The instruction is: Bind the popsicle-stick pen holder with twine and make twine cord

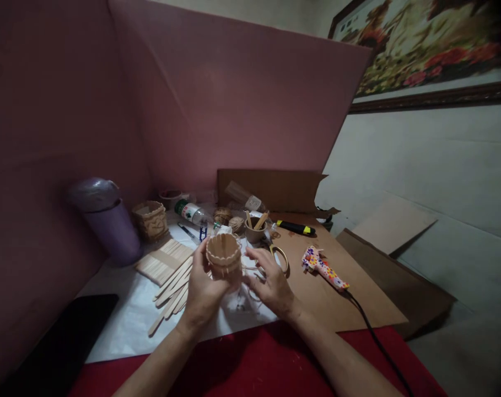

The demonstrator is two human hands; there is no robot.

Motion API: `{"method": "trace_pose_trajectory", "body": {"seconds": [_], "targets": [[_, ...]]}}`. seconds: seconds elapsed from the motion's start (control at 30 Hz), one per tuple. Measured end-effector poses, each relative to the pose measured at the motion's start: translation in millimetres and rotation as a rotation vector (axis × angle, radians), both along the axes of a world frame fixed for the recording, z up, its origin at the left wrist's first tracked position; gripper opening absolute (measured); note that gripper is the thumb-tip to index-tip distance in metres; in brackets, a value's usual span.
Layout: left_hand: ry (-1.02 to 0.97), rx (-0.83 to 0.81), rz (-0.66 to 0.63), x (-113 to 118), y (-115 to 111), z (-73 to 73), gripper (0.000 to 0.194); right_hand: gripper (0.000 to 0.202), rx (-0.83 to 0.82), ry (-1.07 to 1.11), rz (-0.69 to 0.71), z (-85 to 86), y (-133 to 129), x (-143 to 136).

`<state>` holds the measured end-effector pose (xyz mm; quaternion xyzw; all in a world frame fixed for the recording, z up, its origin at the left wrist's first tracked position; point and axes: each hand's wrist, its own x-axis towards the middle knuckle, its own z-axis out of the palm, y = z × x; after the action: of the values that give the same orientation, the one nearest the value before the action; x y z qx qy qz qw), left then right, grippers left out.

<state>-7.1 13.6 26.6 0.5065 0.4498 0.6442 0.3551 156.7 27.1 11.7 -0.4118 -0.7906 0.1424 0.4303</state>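
My left hand point(206, 289) is wrapped round a small round cup made of craft sticks point(224, 263), its scalloped rim facing up and toward me. Close by on the cup's right side is my right hand point(270, 281), with thumb and forefinger apart. The thumb tip is near or touching the cup's wall; I cannot tell which. Thin pale strands show around the right fingers, partly hidden by them. Loose craft sticks point(173, 292) lie fanned out left of my left hand, below a banded bundle of sticks point(165, 260).
Gold-handled scissors point(280, 258) lie beyond my right hand. A floral glue gun point(322, 269) with a black cord rests on cardboard point(357, 309), near a black and yellow cutter point(295, 227). Behind stand a stick-filled pot point(255, 234), a plastic bottle point(191, 212), twine balls point(236, 224) and a purple tumbler point(109, 226).
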Motion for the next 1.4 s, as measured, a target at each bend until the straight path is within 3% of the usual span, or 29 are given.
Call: {"method": "trace_pose_trajectory", "body": {"seconds": [0.1, 0.17, 0.4, 0.77, 1.07, 1.2, 1.3, 1.4], "targets": [[0.105, 0.043, -0.047, 4, -3, -6.0, 0.091, 0.074, -0.033, 0.061, 0.130, -6.2, -4, -9], [0.143, 0.046, -0.105, 6, -5, -9.2, 0.091, 0.079, -0.068, 0.097, 0.134, -8.7, -4, -13], [-0.002, -0.011, -0.252, 3, -3, -14.0, 0.080, 0.069, -0.088, 0.141, 0.117, -10.8, -2, -13], [0.067, -0.041, -0.321, 7, -7, -14.5, 0.060, 0.061, -0.082, 0.107, 0.149, -12.6, 3, -15], [-0.009, -0.061, -0.291, 9, -1, -13.7, 0.075, 0.064, -0.038, 0.069, 0.058, -15.6, -2, -15], [-0.127, -0.095, -0.377, 2, 6, -8.2, 0.065, 0.080, -0.062, 0.076, 0.098, -14.9, -5, -15], [-0.222, -0.171, -0.467, -4, 9, -5.3, 0.070, 0.084, -0.091, 0.094, 0.136, -14.7, -7, -16], [-0.190, -0.171, -0.518, -8, 10, -6.0, 0.080, 0.084, -0.071, 0.115, 0.115, -16.0, -8, -17]]}}
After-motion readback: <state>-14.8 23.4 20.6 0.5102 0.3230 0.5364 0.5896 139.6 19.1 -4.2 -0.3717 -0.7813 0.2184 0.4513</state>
